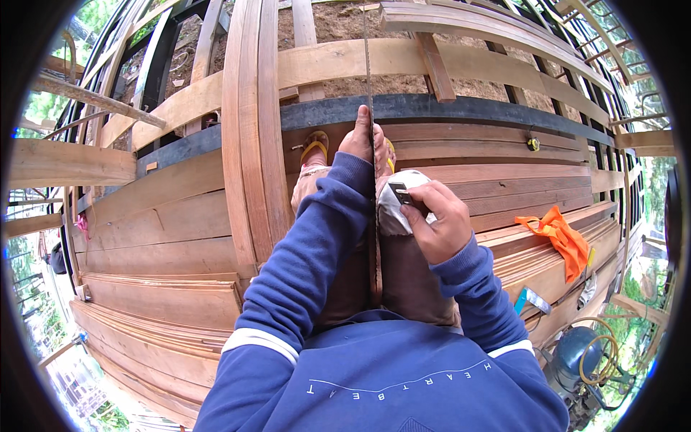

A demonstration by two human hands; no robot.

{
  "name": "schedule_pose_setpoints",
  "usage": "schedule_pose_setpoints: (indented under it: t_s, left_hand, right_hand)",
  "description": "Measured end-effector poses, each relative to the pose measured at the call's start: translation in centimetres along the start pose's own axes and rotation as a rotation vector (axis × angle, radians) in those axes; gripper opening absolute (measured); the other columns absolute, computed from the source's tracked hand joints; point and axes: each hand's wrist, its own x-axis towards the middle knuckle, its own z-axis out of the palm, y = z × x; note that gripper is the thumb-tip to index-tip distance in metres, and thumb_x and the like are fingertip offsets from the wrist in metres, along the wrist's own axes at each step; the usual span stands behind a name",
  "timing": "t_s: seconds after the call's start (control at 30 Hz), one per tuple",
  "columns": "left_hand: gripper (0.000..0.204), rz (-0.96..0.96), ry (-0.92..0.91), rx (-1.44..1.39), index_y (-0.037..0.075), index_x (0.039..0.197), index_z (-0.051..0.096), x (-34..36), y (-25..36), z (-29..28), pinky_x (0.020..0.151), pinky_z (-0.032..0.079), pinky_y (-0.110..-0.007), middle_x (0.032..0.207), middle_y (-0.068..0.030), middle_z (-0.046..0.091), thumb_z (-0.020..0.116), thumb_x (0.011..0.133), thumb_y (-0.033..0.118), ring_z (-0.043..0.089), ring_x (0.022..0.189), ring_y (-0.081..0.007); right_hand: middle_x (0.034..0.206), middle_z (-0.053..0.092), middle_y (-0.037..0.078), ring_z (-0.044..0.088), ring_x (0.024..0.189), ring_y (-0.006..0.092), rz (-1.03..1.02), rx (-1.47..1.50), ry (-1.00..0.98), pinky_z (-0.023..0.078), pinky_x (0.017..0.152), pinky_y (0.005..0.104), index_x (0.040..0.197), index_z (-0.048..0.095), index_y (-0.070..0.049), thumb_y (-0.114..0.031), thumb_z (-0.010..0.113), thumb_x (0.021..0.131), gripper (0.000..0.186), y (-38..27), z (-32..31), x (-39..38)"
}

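Observation:
I look down on a long thin saw blade point(368, 65), seen edge-on and running from between my knees up past my feet. My left hand point(360, 138) grips the blade partway along its length, fingers wrapped around it. My right hand point(437, 219) is closed on a small dark flat tool point(399, 193), pressed against the blade's right side. A white cloth point(392, 212) lies bunched under that hand, on my knee. Both sleeves are blue. My feet in yellow sandals point(314, 146) rest on wooden planks.
Stacked wooden planks point(158, 237) cover the floor, crossed by a black beam point(468, 108) and an upright curved board point(248, 144). An orange cloth point(560, 236), a small yellow tape measure point(533, 144) and a blue-handled tool point(529, 299) lie at right. A machine with a hose point(579, 356) sits at lower right.

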Motion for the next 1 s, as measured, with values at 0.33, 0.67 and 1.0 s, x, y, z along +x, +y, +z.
schedule_pose_setpoints:
  t_s: [0.33,0.67,1.0]
  left_hand:
    - [0.068,0.078,0.21,0.125,0.012,0.056,0.044,-0.5,0.1,1.9,0.039,0.032,-0.026,0.046,-0.003,0.042,0.043,0.085,0.074,0.041,0.04,-0.0129]
    - [0.075,0.07,0.355,0.295,-0.004,0.085,0.07,1.8,-2.4,0.3,0.07,0.048,-0.032,0.075,-0.0096,0.067,0.043,0.09,0.066,0.06,0.071,-0.0163]
    - [0.076,0.106,0.463,0.53,-0.003,0.088,0.069,0.6,-1.1,1.6,0.073,0.048,-0.037,0.075,-0.0189,0.067,0.04,0.091,0.068,0.065,0.074,-0.0263]
  right_hand:
    - [0.086,0.064,0.016,0.062,0.079,0.0339,-0.109,-0.108,0.034,0.05,0.071,0.038,0.094,0.062,0.002,-0.002,0.065,0.081,0.014,-0.2,0.3,2.3]
    - [0.081,0.063,0.016,0.062,0.076,0.0341,-0.197,-0.256,-0.003,0.05,0.067,0.0392,0.091,0.062,0.001,-0.004,0.066,0.08,0.013,0.5,0.4,3.2]
    - [0.079,0.062,0.016,0.061,0.072,0.035,-0.132,-0.329,-0.041,0.049,0.063,0.04,0.088,0.061,-0.001,-0.009,0.066,0.082,0.011,0.3,0.8,3.5]
